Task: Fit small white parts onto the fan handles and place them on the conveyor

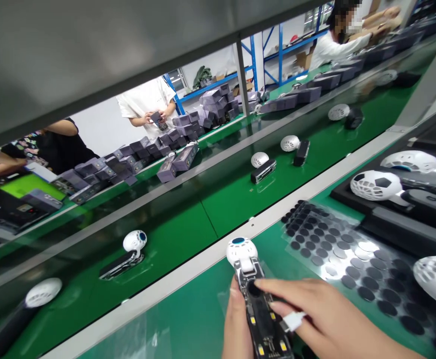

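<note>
Near the bottom middle, my left hand (235, 319) is closed around the side of a handheld device. Its black body (264, 324) lies open, showing a circuit board with small yellow lights, and a white ball-shaped head (242, 251) tops it. My right hand (324, 311) reaches in from the right, with the index fingertip on a round black sticker (254, 288) on the board. A white USB cable plug (294, 320) sticks out between that hand's fingers. To the right lies a clear sheet of round black stickers (328, 244).
A green conveyor (188, 234) runs diagonally past, carrying several similar devices (133, 242). More devices with football-patterned heads (376, 185) rest on black trays at the right. Small boxes (143, 152) are piled across the line, where co-workers (148, 107) handle items. A grey panel (90, 55) hangs overhead.
</note>
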Demonstrator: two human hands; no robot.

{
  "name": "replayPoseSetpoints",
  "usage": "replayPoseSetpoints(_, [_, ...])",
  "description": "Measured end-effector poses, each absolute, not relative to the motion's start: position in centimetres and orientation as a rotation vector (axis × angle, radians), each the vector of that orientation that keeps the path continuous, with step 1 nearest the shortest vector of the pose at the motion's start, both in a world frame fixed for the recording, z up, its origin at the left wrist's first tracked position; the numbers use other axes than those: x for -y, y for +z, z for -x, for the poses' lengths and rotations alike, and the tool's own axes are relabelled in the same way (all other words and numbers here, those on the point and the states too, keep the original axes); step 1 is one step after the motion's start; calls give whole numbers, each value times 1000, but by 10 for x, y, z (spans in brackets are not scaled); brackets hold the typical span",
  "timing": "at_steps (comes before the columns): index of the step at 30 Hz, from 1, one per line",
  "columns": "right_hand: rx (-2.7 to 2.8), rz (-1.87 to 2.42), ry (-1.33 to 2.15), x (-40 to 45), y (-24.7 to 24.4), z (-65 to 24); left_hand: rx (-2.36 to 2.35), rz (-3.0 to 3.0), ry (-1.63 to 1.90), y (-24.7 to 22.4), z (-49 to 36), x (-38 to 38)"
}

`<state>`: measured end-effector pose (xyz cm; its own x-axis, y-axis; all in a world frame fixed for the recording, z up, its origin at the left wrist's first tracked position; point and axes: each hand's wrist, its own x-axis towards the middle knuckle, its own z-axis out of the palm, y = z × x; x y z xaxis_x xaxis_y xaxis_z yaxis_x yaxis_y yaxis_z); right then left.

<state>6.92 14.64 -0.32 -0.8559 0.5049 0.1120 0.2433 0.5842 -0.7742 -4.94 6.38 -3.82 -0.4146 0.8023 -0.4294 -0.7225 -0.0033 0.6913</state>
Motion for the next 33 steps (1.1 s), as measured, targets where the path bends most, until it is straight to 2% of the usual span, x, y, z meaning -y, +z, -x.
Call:
replayPoseSetpoints(3, [2268,825,1543,-151,3,-72,-1064,-218,1668,-35,50,-65])
replayPoseSetpoints(5, [2209,888,1632,-154,3,-72,-1035,-228,1616,-35,51,-64])
replayPoseSetpoints(11, [2299,769,1514,-157,-6,-63,-848,-301,1595,-36,52,-59])
replayPoseSetpoints(15, [2290,644,1551,-153,-10,-62,-814,-277,1480,-35,50,-59])
replayPoseSetpoints(18, [2374,672,1406,-150,-11,-64,-819,-204,1361,-37,52,-59])
replayPoseSetpoints(29, [2496,731,1059,-136,-19,-55,-1302,-198,1497,-28,46,-62])
replayPoseSetpoints(33, [2419,853,922,-155,-8,-71,-1475,-261,1536,-15,65,-55])
